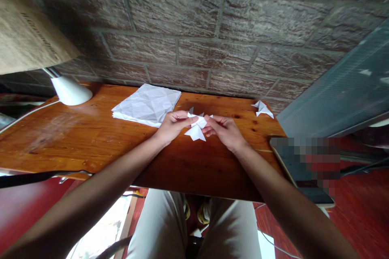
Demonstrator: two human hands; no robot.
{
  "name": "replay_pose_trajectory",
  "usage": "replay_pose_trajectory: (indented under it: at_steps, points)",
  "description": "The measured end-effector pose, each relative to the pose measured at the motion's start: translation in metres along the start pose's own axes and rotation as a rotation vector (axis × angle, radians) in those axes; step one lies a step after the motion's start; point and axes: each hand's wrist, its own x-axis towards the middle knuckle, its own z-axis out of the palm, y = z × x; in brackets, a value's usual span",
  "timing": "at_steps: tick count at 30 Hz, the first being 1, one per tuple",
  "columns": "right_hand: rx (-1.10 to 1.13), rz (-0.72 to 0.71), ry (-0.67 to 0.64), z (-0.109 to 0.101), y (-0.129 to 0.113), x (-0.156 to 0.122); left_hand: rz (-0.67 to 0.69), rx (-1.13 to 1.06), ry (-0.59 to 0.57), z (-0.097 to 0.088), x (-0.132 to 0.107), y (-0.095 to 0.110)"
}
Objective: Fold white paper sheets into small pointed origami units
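A white folded-paper origami piece (196, 131) with several pointed flaps is held above the wooden desk. My left hand (174, 126) is closed on its left side, thumb lying across the top. On the right side, my right hand (224, 130) pinches the same piece between thumb and fingers. Parts of the paper are hidden behind the fingertips. Just behind my left hand lies a stack of creased white paper sheets (146, 103). Another small folded white paper shape (262, 109) sits at the desk's far right corner.
The wooden desk (75, 137) stands against a brick-patterned wall (194, 20). At the left is a lamp with a white base (71, 90) and a printed shade (30, 28). A dark flat device (285, 162) is by the desk's right edge, partly pixelated. My legs are below the desk.
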Motion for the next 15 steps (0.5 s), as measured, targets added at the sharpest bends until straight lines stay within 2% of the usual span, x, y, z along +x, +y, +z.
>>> replay_pose_trajectory:
  at_steps: [4, 8, 12, 15]
  points:
    - [0.018, 0.020, 0.015, -0.0012, 0.0016, 0.0014, -0.079, -0.028, -0.013, 0.0000, 0.0012, -0.0014]
    - [0.040, 0.019, 0.045, -0.0045, -0.0004, 0.0024, -0.100, -0.105, -0.020, 0.0004, 0.0008, 0.0021]
    - [0.052, 0.016, 0.058, -0.0064, -0.0050, 0.0010, -0.069, -0.125, -0.080, -0.0017, 0.0005, 0.0053]
    - [0.015, 0.000, 0.046, -0.0064, -0.0072, -0.0012, -0.019, -0.049, -0.114, -0.0064, 0.0014, 0.0063]
